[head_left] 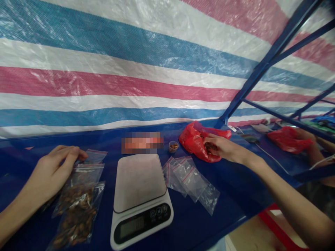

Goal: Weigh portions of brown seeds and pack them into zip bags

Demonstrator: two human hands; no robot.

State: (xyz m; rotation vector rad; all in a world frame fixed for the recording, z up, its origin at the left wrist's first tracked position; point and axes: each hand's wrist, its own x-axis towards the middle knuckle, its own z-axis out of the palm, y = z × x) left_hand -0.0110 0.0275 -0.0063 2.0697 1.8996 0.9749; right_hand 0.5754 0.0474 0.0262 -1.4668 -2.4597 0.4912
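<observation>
My left hand (pixel 56 169) rests palm down at the left, its fingers loosely bent over the top of the clear zip bags, with nothing seen in its grip. Below it lie zip bags (pixel 78 212) filled with brown, nut-like pieces. My right hand (pixel 222 146) reaches into a crumpled red plastic bag (pixel 192 141). Its fingers curl over dark brown pieces (pixel 211 149) in the bag's mouth; the fingertips are partly hidden. Between the hands stands a white kitchen scale (pixel 141 184) with a bare plate; its display is too dim to read.
Flat zip bags (pixel 195 179) lie fanned out right of the scale. A small clear cup (pixel 173 146) of brown pieces stands behind them, beside a blurred-out orange item (pixel 142 143). Blue metal bars (pixel 251 82) rise at the right, where another person's hand (pixel 305 136) is near another red bag (pixel 286 139).
</observation>
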